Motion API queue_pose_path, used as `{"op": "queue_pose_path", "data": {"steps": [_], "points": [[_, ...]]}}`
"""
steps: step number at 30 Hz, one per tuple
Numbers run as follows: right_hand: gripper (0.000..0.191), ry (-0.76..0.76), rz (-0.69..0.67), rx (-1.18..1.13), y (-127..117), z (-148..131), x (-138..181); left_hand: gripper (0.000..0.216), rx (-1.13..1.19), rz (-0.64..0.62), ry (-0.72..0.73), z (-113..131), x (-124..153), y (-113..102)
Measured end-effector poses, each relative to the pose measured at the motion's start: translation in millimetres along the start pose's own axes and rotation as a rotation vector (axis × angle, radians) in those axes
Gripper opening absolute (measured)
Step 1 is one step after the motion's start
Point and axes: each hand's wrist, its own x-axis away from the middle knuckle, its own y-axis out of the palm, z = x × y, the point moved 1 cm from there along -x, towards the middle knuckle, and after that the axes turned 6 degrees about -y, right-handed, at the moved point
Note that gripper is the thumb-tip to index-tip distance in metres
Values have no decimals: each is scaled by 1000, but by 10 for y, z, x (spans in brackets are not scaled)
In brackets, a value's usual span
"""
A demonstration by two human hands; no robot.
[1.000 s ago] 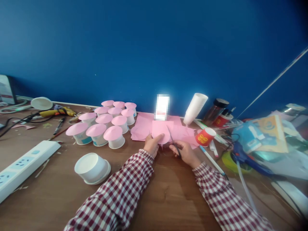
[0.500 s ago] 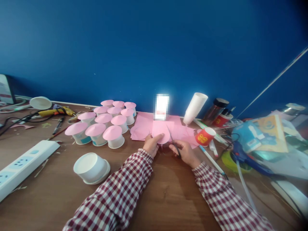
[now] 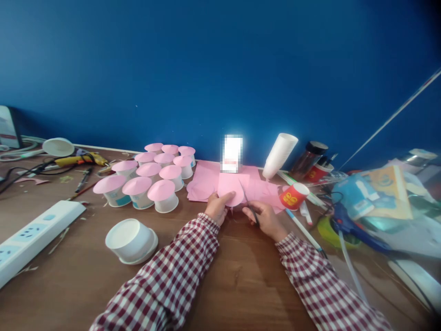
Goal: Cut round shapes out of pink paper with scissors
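Note:
Between the thumb and fingers of my left hand (image 3: 218,208) is a piece of pink paper (image 3: 231,185) with a rounded lower edge. My right hand (image 3: 264,218) is closed round the handles of a pair of scissors (image 3: 252,209). The blades lie along the paper's right edge, pointing up and away from me. Under and behind this piece, more pink paper sheets (image 3: 203,171) are spread on the table. Left of my hands stand several small paper cups with pink cone-shaped tops (image 3: 161,191).
A phone-like bright rectangle (image 3: 231,154) stands at the wall. To the right are stacked white cups (image 3: 280,155), a red cup (image 3: 294,196), pens and a blue glue gun (image 3: 358,232). On the left lie a white tub (image 3: 129,240), a power strip (image 3: 41,236) and a yellow glue gun (image 3: 82,159).

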Motion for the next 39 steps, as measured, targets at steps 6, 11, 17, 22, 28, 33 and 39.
{"op": "queue_pose_path", "data": {"steps": [6,11,17,22,28,33,39], "points": [[36,6,6,2,2,5,2,27,12,2,9,8,9,2],[38,5,7,16,5,3,-1,26,0,-1,20,8,11,-1],[36,0,15,11,6,10,0,29,11,9,24,-5,10,-6],[36,-9,10,12,2,24,2,31,20,18,26,3,19,7],[39,14,13,-10,-5,0,4,32,28,-11,39,9,27,5],[37,19,17,2,-8,-4,1,33,7,9,42,17,41,12],[37,24,11,18,-13,-13,0,32,11,10,57,10,31,12]]}}
